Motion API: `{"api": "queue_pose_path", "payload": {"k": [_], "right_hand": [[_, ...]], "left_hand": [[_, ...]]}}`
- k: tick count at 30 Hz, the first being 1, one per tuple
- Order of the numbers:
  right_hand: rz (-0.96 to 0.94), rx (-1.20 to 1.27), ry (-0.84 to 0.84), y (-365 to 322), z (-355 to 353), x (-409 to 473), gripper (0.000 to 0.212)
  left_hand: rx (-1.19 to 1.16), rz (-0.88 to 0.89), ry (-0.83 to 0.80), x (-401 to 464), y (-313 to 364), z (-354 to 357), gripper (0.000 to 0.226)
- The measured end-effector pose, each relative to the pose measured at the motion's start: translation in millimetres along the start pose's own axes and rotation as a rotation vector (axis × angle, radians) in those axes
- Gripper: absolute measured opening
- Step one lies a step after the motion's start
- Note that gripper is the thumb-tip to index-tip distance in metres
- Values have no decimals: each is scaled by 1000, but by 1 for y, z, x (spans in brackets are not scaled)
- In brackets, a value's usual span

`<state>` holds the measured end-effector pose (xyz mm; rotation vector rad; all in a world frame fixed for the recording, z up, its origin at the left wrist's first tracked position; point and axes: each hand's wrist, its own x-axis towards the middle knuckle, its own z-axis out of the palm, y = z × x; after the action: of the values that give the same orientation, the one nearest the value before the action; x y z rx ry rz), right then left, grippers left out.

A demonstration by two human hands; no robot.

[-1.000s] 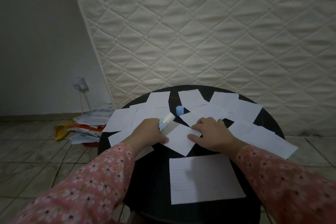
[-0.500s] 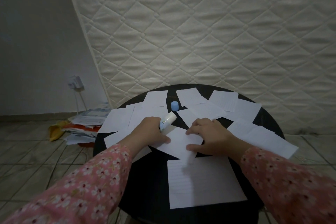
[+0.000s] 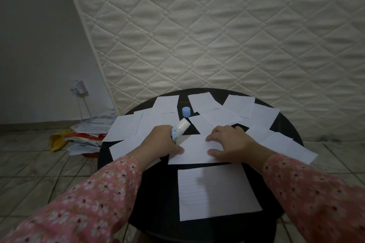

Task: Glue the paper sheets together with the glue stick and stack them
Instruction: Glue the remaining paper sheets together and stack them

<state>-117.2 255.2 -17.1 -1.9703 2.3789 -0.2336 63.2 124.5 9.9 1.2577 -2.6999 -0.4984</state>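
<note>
A round black table holds many white paper sheets. The left hand is curled tight around a glue stick. The white end of the stick pokes up and away from the hand, toward the far edge of the table. The thumb of this hand rests on the left edge of a small sheet in the middle of the table.

The right hand lies flat on the same small sheet. Its fingers are spread out and press the paper down. It is not pinching anything.

A big lined sheet lies near the front edge of the table, just in front of the small sheet. The two papers look very close, but I cannot tell if they touch.

A little blue cap stands by itself near the far edge, just past the tip of the glue stick. More loose sheets are spread along the far, left and right edges, and many of them overlap.

Both arms wear pink sleeves with small flowers.

Behind the table a white quilted mattress leans up. On the tile floor to the left is a messy pile of papers.
</note>
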Motion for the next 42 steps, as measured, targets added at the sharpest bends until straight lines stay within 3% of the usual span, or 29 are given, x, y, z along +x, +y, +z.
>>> {"api": "queue_pose_path", "payload": {"k": [10, 13, 17, 25, 35, 38, 42], "right_hand": [[2, 23, -35, 3, -3, -1, 49], [0, 41, -24, 3, -1, 2, 51], [17, 68, 16, 0, 2, 4, 46], [31, 47, 9, -1, 4, 2, 52], [63, 57, 131, 25, -17, -29, 44], [123, 18, 93, 42, -24, -50, 44], [94, 5, 0, 66, -30, -74, 52]], "left_hand": [[-52, 14, 26, -1, -3, 0, 38], [-228, -7, 103, 0, -5, -4, 32], [-477, -61, 77, -2, -15, -9, 42], [-405, -79, 146, -1, -33, -4, 41], [-468, -101, 83, -4, -37, -1, 56], [-480, -124, 78, -5, -44, -3, 62], [-536, -140, 107, -7, -50, -5, 52]]}}
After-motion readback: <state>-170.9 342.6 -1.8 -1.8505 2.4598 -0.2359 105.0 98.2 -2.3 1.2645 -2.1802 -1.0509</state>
